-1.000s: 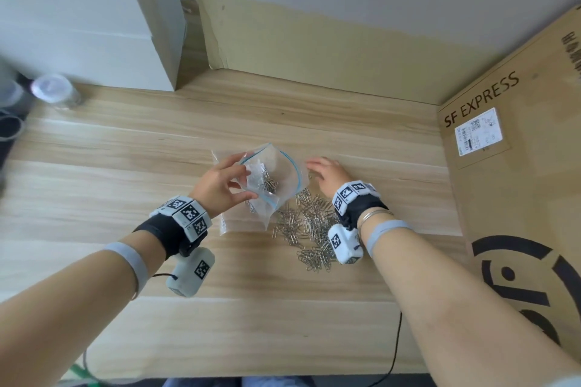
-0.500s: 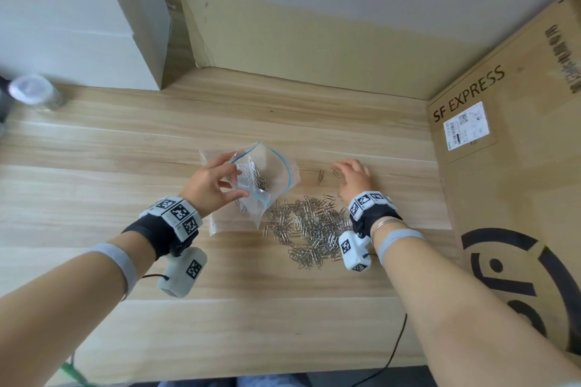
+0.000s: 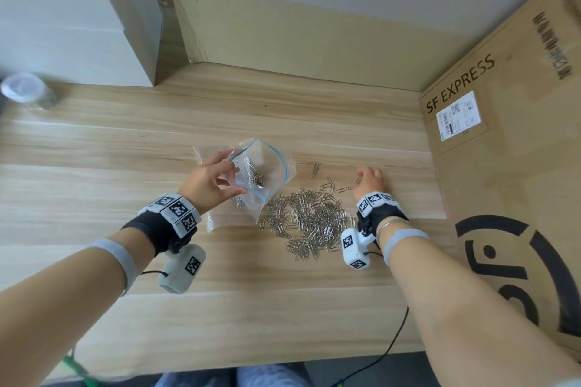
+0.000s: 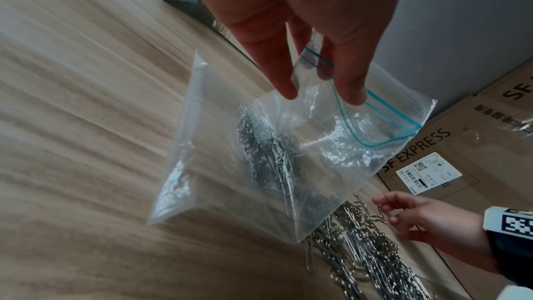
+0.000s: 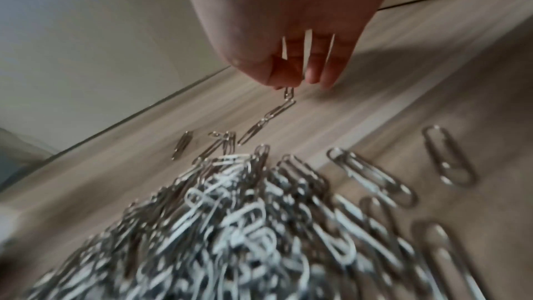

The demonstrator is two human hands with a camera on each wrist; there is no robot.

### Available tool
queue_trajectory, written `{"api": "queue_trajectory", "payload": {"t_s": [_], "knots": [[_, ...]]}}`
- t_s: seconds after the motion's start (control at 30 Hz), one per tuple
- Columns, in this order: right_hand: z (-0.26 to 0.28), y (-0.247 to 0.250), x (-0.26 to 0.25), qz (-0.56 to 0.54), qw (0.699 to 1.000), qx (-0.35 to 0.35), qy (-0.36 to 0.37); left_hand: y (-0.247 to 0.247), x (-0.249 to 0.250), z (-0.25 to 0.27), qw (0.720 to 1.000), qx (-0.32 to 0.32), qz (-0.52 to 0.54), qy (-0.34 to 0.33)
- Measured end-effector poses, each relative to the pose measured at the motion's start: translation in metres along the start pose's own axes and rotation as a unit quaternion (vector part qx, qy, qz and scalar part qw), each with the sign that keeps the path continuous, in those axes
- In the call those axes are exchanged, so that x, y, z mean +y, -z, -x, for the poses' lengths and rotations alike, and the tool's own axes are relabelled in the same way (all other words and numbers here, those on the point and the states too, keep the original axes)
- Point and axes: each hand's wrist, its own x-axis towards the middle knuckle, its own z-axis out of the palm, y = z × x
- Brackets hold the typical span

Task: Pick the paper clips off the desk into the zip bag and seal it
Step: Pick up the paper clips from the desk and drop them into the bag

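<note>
A clear zip bag with a blue seal strip stands open at mid-desk, with several silver clips inside. My left hand pinches its near rim and holds the mouth open. A heap of silver paper clips lies on the desk right of the bag. My right hand is at the heap's far right edge, its fingertips pinching a paper clip from which a short string of clips hangs down to the desk. One stray clip lies beyond the heap.
A large SF EXPRESS cardboard box stands along the right side of the wooden desk. A white box sits at the back left, with a clear jar at the far left. Cables hang off the front edge.
My right hand has moved right, from beside the bag's mouth to the far right edge of the heap, and taken a clip there. The left hand keeps the bag open.
</note>
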Motion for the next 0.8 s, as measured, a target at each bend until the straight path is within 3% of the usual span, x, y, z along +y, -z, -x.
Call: {"api": "queue_trajectory", "payload": {"t_s": [0.2, 0.33, 0.47, 0.53, 0.67, 0.8], "knots": [[0.029, -0.020, -0.013, -0.004, 0.991, -0.070, 0.110, -0.003, -0.001, -0.002, 1.000, -0.013, -0.002, -0.005], [0.033, -0.006, -0.017, -0.008, 0.983, -0.117, 0.143, -0.003, -0.001, -0.001, 1.000, -0.009, -0.006, -0.007], [0.039, 0.000, -0.006, 0.136, 0.940, -0.245, 0.193, -0.004, -0.001, -0.001, 1.000, -0.012, -0.007, -0.003], [0.042, -0.006, 0.001, 0.230, 0.911, -0.251, 0.233, -0.005, -0.001, -0.001, 1.000, -0.010, -0.005, -0.002], [0.049, -0.015, 0.001, 0.305, 0.879, -0.254, 0.265, -0.008, -0.001, -0.001, 1.000, -0.006, -0.010, -0.001], [0.050, -0.015, -0.007, 0.262, 0.887, -0.232, 0.302, -0.009, 0.000, 0.000, 1.000, -0.010, -0.013, -0.003]]}}
